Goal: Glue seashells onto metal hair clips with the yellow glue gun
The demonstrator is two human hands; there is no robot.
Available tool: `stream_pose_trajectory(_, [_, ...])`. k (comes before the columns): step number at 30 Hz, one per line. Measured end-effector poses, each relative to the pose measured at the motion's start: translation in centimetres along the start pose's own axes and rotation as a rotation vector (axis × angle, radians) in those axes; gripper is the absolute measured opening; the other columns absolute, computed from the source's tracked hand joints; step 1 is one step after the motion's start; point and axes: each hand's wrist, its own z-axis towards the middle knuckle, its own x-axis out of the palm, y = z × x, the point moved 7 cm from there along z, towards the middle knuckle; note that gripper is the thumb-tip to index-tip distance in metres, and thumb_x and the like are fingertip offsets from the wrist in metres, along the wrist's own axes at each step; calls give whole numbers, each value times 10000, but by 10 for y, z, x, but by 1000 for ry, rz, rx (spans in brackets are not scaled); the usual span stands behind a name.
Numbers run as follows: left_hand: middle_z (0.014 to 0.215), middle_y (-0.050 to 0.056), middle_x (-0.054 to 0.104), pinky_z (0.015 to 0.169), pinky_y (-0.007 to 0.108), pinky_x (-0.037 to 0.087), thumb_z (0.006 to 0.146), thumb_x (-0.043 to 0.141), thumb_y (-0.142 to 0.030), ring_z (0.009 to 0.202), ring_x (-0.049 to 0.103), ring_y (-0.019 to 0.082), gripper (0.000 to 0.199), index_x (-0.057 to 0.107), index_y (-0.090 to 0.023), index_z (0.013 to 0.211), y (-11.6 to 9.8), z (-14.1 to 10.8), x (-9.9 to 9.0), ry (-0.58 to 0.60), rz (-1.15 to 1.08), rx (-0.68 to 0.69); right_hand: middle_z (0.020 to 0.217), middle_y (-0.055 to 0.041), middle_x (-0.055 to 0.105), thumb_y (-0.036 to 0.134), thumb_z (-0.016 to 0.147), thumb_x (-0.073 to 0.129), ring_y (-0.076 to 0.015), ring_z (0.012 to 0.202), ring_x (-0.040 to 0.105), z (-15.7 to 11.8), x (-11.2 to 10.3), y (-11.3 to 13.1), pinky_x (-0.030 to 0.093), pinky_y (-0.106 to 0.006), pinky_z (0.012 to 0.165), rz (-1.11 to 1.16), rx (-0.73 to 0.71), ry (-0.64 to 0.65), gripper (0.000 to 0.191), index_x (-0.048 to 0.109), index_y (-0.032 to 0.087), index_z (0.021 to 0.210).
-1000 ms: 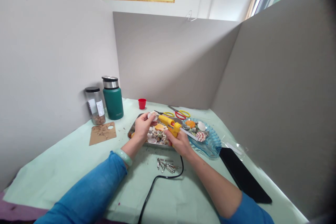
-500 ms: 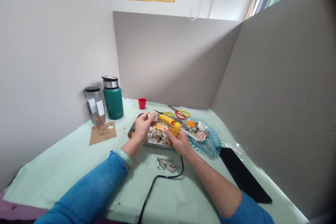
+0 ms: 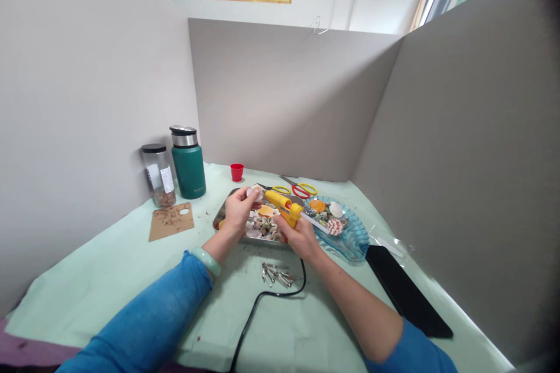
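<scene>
My right hand [image 3: 298, 235] is closed around the handle of a yellow glue gun [image 3: 284, 206], a white glue stick [image 3: 315, 223] jutting from its back end. Between the fingertips of my left hand [image 3: 238, 210] is a pale seashell [image 3: 252, 192], partly covered by those fingers. The gun's nozzle points at the shell; whether they touch I cannot tell. Beneath both hands lies a metal tray [image 3: 251, 240] full of small shells, with an orange shell [image 3: 266, 211] on top. From the gun a black cord [image 3: 258, 303] runs toward me.
Metal clips [image 3: 277, 275] lie before the tray. Right of it are a blue shell-shaped dish [image 3: 356, 239] with shells and a black slab [image 3: 406, 291]. Scissors [image 3: 304, 190] and a red cup [image 3: 237, 172] are behind. At left: a green bottle [image 3: 189, 169], a jar [image 3: 158, 178], a brown board [image 3: 170, 222].
</scene>
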Motion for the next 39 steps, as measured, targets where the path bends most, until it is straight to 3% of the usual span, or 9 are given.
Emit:
stream_pose_trajectory(21, [808,42,663,572,232,507,602,751,-482,584,572,107,468,676,-121,891,6,2,-2,12,-2,-7,461,22,496,544,818,520,-126,443,473,-2,-2,8,391,-233,459,-29,-4,-5,414,639,148,808])
stream_pose_trajectory(39, [792,28,654,552,230,496,618,738,-486,558,567,100,438,681,-135,875,5,2,-1,29,22,-12,504,12,511,579,803,517,-124,449,482,0,-3,-3,400,-237,456,13,-9,-67,438,627,157,772])
